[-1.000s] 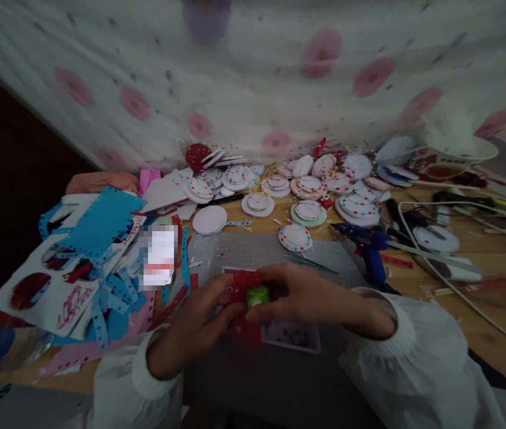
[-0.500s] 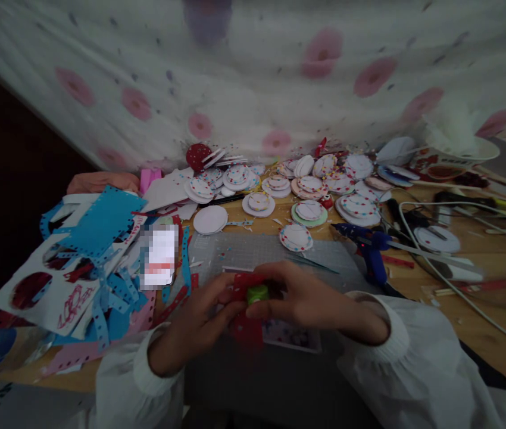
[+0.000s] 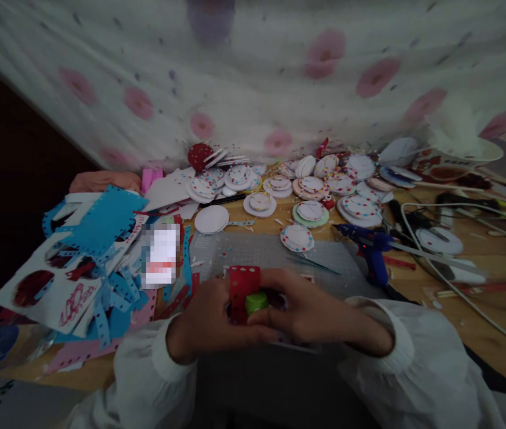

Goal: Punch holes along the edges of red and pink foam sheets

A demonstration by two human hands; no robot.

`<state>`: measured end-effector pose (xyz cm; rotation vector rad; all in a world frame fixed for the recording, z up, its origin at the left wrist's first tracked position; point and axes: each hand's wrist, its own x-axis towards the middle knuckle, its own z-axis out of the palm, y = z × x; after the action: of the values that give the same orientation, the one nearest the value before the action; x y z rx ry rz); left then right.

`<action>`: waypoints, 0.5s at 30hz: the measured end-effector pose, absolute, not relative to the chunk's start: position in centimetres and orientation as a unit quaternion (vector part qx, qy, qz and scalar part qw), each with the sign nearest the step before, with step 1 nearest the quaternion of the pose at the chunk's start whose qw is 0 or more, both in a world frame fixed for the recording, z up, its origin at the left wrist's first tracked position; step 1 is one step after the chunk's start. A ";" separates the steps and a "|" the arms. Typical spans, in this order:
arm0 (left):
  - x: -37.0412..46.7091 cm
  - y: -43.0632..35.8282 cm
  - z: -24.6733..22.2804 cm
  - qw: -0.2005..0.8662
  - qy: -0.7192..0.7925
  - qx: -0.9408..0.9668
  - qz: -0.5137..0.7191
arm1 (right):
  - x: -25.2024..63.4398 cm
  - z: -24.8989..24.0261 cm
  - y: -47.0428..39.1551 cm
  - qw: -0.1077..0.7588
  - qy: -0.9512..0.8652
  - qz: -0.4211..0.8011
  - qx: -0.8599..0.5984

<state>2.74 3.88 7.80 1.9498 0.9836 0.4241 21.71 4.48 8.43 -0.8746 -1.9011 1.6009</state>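
Observation:
A strip of red paper (image 3: 244, 279) with punched holes along its top edge stands upright between my hands. My left hand (image 3: 212, 325) is closed on its lower left side. A small green craft punch (image 3: 256, 302) sits against the paper, and my right hand (image 3: 300, 307) grips it with the thumb in front and fingers behind. Part of the punch is hidden by the fingers. Under my hands, a framed card or shallow tray with small bits (image 3: 300, 344) is mostly covered. Behind them lies a grey cutting mat (image 3: 253, 247) with tweezers (image 3: 315, 263) on it.
Stacked white paper discs (image 3: 259, 204) with coloured dots line the back. A blue glue gun (image 3: 371, 250) and a white cable (image 3: 440, 277) lie to the right. Blue punched paper (image 3: 103, 220) and scraps pile up at left, beside a blurred-out phone-like object (image 3: 162, 256).
The red paper has turned upright and risen, showing its punched edge. My left hand has shifted to a lower hold, thumb stretched towards the right hand. My right hand keeps the green punch.

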 end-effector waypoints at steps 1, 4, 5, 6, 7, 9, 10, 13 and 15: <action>2.9 4.0 7.7 0.439 0.395 0.789 0.166 | 21.7 8.5 4.4 0.255 -0.701 0.584 -0.320; 3.2 4.2 7.3 0.412 0.385 0.805 0.185 | 21.6 8.6 4.3 0.275 -0.698 0.583 -0.312; 3.2 4.3 7.2 0.412 0.375 0.807 0.198 | 21.5 8.7 4.2 0.279 -0.698 0.581 -0.312; 3.3 4.3 7.0 0.420 0.361 0.805 0.212 | 21.5 8.7 4.2 0.282 -0.698 0.578 -0.314; 3.3 4.4 6.9 0.435 0.344 0.801 0.227 | 21.5 8.7 4.2 0.283 -0.700 0.574 -0.318; 3.5 4.4 6.7 0.458 0.325 0.790 0.245 | 21.5 8.6 4.2 0.281 -0.702 0.564 -0.331; 3.5 4.5 6.6 0.460 0.327 0.788 0.245 | 21.6 8.5 4.3 0.279 -0.703 0.560 -0.338; 3.5 4.6 6.7 0.436 0.356 0.799 0.210 | 21.8 8.3 4.6 0.262 -0.709 0.559 -0.341; 2.9 4.7 7.5 0.423 0.356 0.816 0.170 | 22.1 8.3 4.9 0.233 -0.720 0.564 -0.330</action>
<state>2.86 4.75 7.46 2.0420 0.8904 0.4266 22.06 4.90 8.27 -0.9053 -1.9776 1.5499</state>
